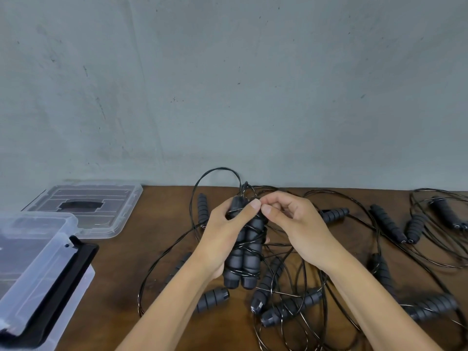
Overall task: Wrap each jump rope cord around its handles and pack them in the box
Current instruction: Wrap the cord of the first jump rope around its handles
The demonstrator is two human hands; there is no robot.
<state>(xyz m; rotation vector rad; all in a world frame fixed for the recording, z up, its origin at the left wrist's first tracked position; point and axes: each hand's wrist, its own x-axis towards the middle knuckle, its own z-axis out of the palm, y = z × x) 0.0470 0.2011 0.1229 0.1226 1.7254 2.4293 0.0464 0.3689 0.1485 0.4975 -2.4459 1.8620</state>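
Foam handle pair (244, 252) upright, left-held | right pinches cord (253, 198), seemingly

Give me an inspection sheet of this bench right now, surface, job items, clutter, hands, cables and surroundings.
Surface: brown wooden table, covered on the right half by ropes.
Job's things: pair of handles held together upright, cord wound around them; clear box at the left edge, open; lid lying flat behind it.
Clutter: many loose handles scattered over the table, unwrapped.
Grippers: left hand grips the pair; right hand pinches the cord near the top.
Cables: loose cords tangled across the centre and right; one loop rises behind the hands.
Surroundings: bare grey wall behind the table.
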